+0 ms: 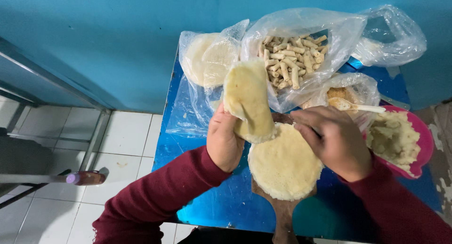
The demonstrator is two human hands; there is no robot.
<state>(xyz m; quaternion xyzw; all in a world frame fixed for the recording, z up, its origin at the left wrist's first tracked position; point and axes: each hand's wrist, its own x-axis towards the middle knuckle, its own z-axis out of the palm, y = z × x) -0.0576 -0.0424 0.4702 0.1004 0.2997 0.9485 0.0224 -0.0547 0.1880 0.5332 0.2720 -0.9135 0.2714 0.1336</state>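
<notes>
Lifting a floppy wrapper (247, 100) at frame centre, the left hand (225, 143) pinches its lower edge; it could tear or droop. The right hand (335, 140), fingers curled, presses the stack (284, 166) on the desk (226, 201).

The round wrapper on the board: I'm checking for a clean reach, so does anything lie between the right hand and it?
Nothing visible does. The right hand already rests at the round wrapper's upper right edge. The left hand lifts another wrapper, which overlaps only its upper left edge.
</notes>
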